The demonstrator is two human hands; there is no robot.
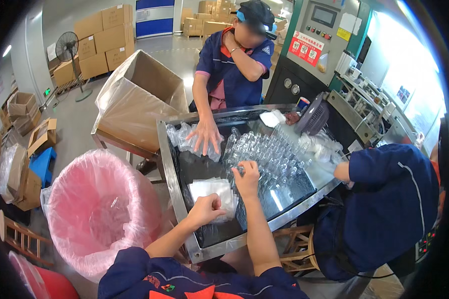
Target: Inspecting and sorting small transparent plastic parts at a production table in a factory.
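My left hand (pixel 205 210) is over the near side of a stack of thin, clear plastic bags (pixel 204 188). Its fingers are half curled, with a gap to the thumb and nothing visible between them. Farther right, my right hand (pixel 247 179) is raised at the edge of many clear plastic pieces (pixel 264 152), small and bottle-like, spread across the dark tabletop (pixel 187 172). Its fingers bend in toward the thumb; whatever they pinch, if anything, is too small or transparent to make out. Across the table, a co-worker's hand (pixel 205 134) lies spread on a row of clear packed pieces (pixel 178 137).
A metal rim (pixel 173 184) borders the table. Left of it stands a bin lined with pink plastic (pixel 144 184), and behind that a large lined carton (pixel 134 107). Another person's sleeve (pixel 369 167) reaches in at right. A purple fan (pixel 314 115) stands at the far corner.
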